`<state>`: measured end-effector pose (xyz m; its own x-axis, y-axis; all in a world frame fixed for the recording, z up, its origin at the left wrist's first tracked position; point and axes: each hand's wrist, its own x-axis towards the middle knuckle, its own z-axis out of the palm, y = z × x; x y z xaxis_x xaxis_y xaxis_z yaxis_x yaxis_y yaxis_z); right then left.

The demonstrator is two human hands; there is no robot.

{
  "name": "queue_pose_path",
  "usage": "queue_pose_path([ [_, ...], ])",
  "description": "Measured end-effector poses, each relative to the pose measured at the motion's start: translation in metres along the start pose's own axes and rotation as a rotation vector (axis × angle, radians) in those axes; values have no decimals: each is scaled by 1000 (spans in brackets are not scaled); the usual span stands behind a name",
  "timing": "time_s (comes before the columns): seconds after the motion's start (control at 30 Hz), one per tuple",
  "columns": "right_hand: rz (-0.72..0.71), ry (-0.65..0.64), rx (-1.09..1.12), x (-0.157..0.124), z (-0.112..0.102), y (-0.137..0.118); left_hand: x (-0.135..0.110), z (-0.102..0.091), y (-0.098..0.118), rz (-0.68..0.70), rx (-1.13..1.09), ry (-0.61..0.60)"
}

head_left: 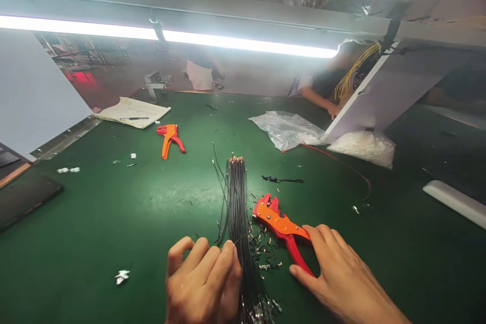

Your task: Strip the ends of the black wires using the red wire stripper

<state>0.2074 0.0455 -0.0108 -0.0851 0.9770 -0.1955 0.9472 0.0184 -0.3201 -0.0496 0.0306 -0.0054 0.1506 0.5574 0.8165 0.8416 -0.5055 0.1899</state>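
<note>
A bundle of thin black wires [238, 197] with bare copper tips lies lengthwise on the green table [114, 212]. My left hand [203, 281] rests against the bundle's near end, fingers curled and pinching a single wire from it. My right hand [341, 276] lies over the red handles of an orange wire stripper [279, 223], fingers extended along them, thumb beside the lower handle. The stripper's jaws point toward the bundle. Small cut bits of insulation [266, 253] are scattered between the two hands.
A second orange stripper [170, 139] lies further back on the left, near a notebook with a pen [132, 111]. Clear plastic bags [288, 129] and a red wire [341, 164] lie at back right. A dark phone [26, 197] sits at the left edge. Another person's arm [319, 98] works across the table.
</note>
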Motion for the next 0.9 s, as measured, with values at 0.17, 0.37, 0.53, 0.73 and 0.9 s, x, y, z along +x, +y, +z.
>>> queue_pose_path([
  [0.17, 54, -229, 488, 15, -36, -5, 3, -5, -3, -9, 37, 9],
  [0.37, -139, -703, 1737, 13, -26, -9, 11, -9, -3, 3, 75, 63],
  [0.53, -149, -796, 1792, 8, 5, -29, 13, -7, -4, 46, 86, 21],
  [0.73, 39, -891, 2012, -4, 4, -46, 10, -4, 0, 62, 99, 40],
  [0.9, -33, -738, 1946, -10, 4, -47, 8, -1, 6, 76, 99, 44],
])
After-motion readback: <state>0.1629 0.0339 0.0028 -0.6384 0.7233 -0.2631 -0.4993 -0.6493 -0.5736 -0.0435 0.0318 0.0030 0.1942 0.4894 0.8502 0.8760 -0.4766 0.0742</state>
